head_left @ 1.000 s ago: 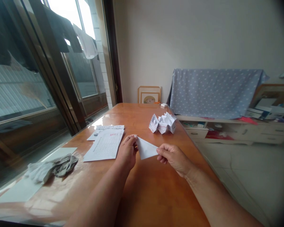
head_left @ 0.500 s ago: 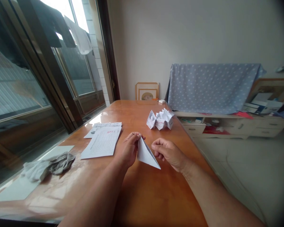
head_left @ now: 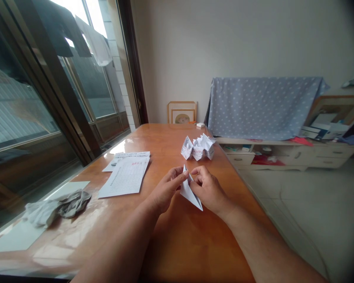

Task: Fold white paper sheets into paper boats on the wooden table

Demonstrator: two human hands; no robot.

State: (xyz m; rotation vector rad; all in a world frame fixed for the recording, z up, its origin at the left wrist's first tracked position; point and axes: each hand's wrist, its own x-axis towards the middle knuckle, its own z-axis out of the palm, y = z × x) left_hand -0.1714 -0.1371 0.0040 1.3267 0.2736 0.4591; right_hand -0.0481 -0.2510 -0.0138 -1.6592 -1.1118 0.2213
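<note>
- head view: a folded white paper (head_left: 189, 194) is between the two hands, over the near part of the wooden desk (head_left: 179, 251), one narrow corner pointing up and away, the other down toward the person; it looks lifted off the desk
- the left hand (head_left: 168, 188) pinches it by its upper left side, thumb on the near face and the other fingers behind
- the right hand (head_left: 210, 191) is at the right edge, fingers curled, the thumb seemingly against the fold; whether they truly grip it, i cannot tell
- by its look the paper is very light, stiffer along the layered creases and floppier in any loose flap, hardly slippery, but easy to crumple or tear at the sharp tips
- the best hold is probably a flat, gentle pinch on the doubled edge, off the tips, with the second hand steadying the opposite side
- beyond the hands, a cluster of folded paper pieces (head_left: 198, 148) stands on the desk, well apart from printed sheets (head_left: 125, 179) on the left; a crumpled grey cloth (head_left: 74, 204) lies nearer the person
</note>
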